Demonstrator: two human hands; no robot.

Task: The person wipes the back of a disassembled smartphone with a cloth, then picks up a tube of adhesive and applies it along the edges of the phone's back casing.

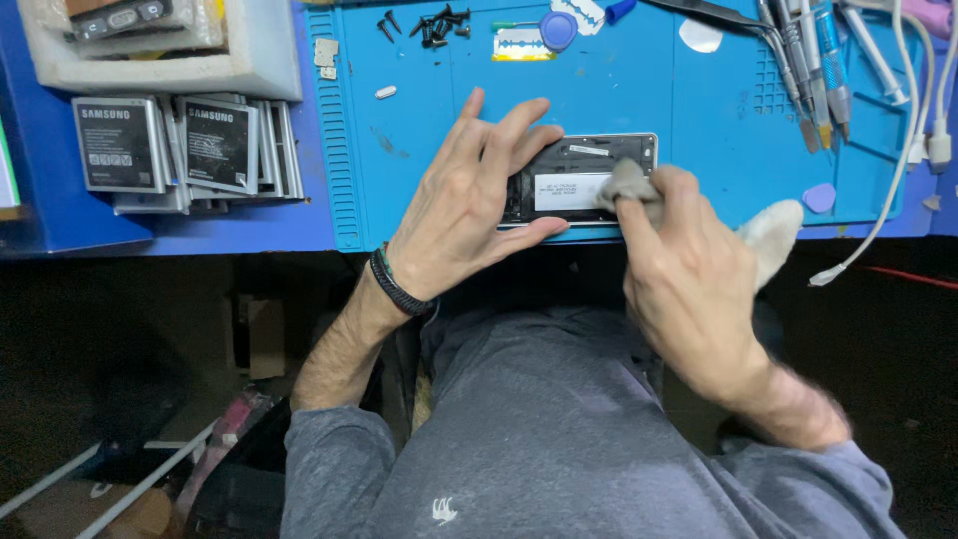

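Opened phone [579,180] lies at near edge of blue mat [439,100], long axis left-right. Left hand [464,195] spread, steadying phone's left end. Right hand [689,269] pinches grey cloth [627,183], pressed on phone's right end.

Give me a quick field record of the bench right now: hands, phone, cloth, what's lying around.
left hand: fingers spread, steadying the phone
right hand: pressing a cloth onto the phone
phone: open, back up, white label showing, at the mat's near edge
cloth: grey-white, bunched under the fingers
mat: blue
screws: loose pile, far edge of mat
batteries: stacked left of mat
tools: far right
pick: purple, right of phone
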